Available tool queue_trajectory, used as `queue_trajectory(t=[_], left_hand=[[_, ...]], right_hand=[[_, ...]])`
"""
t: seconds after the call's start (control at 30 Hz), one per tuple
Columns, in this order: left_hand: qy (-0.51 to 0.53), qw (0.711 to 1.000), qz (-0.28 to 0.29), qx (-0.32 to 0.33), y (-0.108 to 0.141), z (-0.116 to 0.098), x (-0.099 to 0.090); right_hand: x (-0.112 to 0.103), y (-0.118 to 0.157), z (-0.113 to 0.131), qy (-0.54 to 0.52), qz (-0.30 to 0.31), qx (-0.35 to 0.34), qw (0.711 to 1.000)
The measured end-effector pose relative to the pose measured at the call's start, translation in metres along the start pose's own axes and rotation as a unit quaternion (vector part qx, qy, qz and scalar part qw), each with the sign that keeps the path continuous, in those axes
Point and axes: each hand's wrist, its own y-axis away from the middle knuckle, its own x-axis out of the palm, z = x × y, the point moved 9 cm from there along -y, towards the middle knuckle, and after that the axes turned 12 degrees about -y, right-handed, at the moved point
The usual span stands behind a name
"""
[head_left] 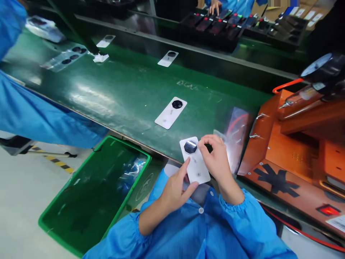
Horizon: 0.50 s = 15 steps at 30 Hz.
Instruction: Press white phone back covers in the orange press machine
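Observation:
A white phone back panel [199, 167] with a round dark camera area near its top is held at the table's front edge. My left hand [175, 187] grips its left side and lower edge between thumb and fingers. At its upper right, beside the camera area, the thumb and index finger of my right hand [215, 154] are pinched together; whether anything small is between them cannot be made out. Another white panel [168, 117] with a dark camera circle lies on the green table [129, 93], up and to the left of my hands.
Two more panels [168, 59] [106, 41] lie farther back. An orange machine [293, 162] stands at the right beside clear plastic film [234, 133]. Below the table is a green bin [45, 212]. At the left is a person's blue sleeve [10, 25].

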Motion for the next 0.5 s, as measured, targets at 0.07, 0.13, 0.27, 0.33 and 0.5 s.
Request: queue_trajectory(t=[0.07, 0.13, 0.27, 0.33, 0.5], left_hand=[[-0.052, 0.994, -0.058, 0.081, 0.002, -0.005, -0.009], [-0.112, 0.967, -0.162, 0.162, 0.012, -0.009, -0.023], [-0.223, 0.917, -0.246, 0.221, 0.024, -0.006, -0.029], [-0.255, 0.921, -0.202, 0.215, 0.017, -0.002, -0.019], [-0.252, 0.929, -0.184, 0.199, 0.008, 0.001, -0.011]], right_hand=[[0.001, 0.002, -0.003, 0.003, 0.001, 0.003, 1.0], [0.001, 0.004, -0.007, 0.007, 0.005, 0.007, 1.0], [0.008, 0.004, -0.01, 0.014, 0.034, 0.012, 0.999], [0.015, 0.002, -0.01, 0.027, 0.048, 0.016, 0.998], [0.022, -0.002, -0.015, 0.072, 0.029, 0.025, 0.997]])
